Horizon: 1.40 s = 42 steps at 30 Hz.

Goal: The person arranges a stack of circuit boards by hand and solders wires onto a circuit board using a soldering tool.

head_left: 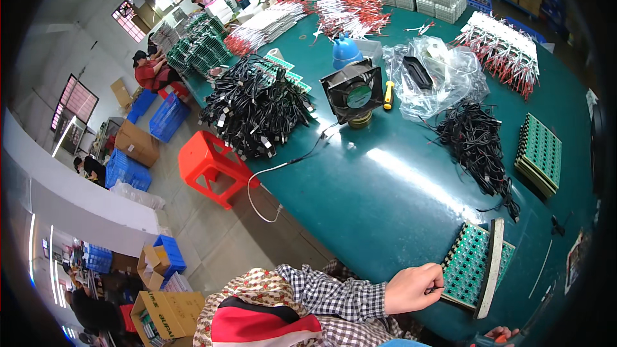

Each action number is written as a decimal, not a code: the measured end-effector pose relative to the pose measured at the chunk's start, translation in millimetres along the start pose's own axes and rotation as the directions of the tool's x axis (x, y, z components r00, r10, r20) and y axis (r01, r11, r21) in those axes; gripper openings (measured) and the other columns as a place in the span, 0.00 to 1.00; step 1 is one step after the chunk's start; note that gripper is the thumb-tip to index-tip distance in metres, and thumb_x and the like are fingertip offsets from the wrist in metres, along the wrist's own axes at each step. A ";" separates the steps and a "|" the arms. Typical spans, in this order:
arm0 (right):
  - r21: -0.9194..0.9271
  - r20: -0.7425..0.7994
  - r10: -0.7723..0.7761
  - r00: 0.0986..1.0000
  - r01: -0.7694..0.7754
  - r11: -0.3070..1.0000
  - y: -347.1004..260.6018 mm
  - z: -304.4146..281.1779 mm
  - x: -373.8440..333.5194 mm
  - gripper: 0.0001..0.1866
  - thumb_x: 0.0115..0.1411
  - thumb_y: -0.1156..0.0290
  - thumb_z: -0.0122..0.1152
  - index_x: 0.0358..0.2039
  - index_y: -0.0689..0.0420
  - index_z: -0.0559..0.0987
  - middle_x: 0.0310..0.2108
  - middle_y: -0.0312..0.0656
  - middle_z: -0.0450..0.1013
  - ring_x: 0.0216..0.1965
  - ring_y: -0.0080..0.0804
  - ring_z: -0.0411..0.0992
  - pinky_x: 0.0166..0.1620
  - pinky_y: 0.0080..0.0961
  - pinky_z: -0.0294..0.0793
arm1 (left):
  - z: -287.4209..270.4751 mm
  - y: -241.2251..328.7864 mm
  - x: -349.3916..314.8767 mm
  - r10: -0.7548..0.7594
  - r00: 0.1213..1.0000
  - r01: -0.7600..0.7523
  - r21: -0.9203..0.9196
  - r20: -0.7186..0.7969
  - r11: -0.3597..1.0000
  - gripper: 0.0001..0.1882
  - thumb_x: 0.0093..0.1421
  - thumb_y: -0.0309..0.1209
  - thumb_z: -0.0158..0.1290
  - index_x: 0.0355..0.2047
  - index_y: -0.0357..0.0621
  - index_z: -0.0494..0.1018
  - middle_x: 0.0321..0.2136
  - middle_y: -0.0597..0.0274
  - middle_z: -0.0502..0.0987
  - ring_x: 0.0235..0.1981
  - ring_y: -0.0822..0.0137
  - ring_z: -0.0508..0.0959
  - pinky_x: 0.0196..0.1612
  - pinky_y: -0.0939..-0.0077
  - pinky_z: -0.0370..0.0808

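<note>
The left hand (414, 289) pinched its fingers together by green boards (465, 262); the right hand's (499, 333), I couldn't tell. Board work seemed to need steadiness next.

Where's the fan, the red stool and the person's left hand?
Fan (358, 96): head view, on its round hub.
Red stool (195, 153): head view, on its seat.
Left hand (412, 288): head view, on its back.

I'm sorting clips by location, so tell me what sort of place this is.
Probably an electronics assembly workshop: the big worktable carries panels of green circuit boards, heaps of black cables and bundles of red-and-white wires.
</note>
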State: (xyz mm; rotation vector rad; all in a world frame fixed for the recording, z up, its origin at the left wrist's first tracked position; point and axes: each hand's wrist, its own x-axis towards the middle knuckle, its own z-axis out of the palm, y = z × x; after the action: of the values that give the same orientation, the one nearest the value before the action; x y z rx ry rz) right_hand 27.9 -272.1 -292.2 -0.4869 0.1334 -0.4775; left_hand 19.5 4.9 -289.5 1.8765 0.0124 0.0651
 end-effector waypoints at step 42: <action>-0.322 -0.063 -0.078 0.995 0.054 0.945 -5.6 -28.0 9.8 0.22 0.66 0.60 0.49 0.54 0.63 0.66 0.33 0.36 0.67 0.37 0.22 0.66 0.45 0.16 0.70 | -2.8 6.7 1.8 -0.022 1.000 0.021 0.036 0.017 0.999 0.08 0.53 0.30 0.57 0.28 0.42 0.69 0.25 0.62 0.72 0.23 0.69 0.73 0.26 0.75 0.72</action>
State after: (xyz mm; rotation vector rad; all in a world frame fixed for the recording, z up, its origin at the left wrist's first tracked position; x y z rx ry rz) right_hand 27.7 -292.8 -314.2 -0.7949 0.2703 -0.5428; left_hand 21.0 5.6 -282.2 1.9119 0.0216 0.0340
